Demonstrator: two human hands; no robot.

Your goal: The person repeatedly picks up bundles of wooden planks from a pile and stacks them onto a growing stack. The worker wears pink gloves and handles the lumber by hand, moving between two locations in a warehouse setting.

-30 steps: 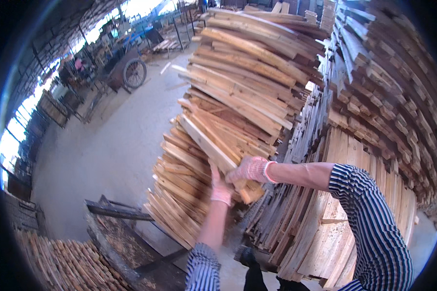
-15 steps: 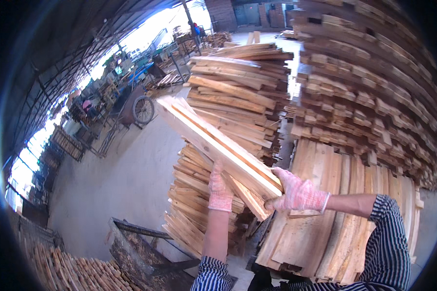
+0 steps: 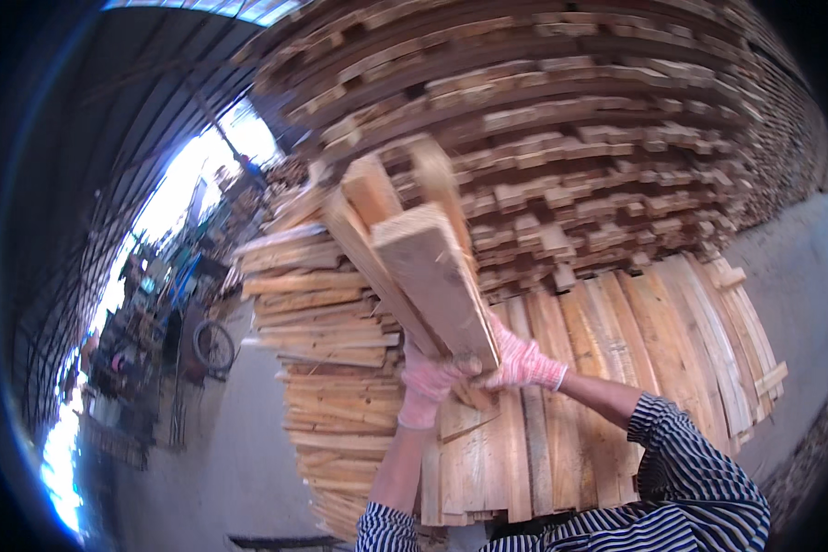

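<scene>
A bundle of several wooden boards (image 3: 432,276) is held up in front of me, its far ends tilted upward and slightly fanned apart. My left hand (image 3: 430,379), in a pink-and-white knit glove, wraps round the left side of the bundle near its lower end. Closed on the right side of the same end is my right hand (image 3: 522,356), in a matching glove. Some of the fingers are hidden behind the wood. Beneath and right of my hands lies a layer of flat planks (image 3: 607,359) set side by side.
A tall layered lumber stack (image 3: 561,156) rises like a wall beyond the planks. To the left stands a pile of rough boards (image 3: 331,405). Farther left are a spoked wheel (image 3: 213,345) and grey concrete floor (image 3: 230,451).
My view has turned right, toward the tall stack. The boards have swung from pointing far left to pointing up and away, and both hands still grip them, now closer together.
</scene>
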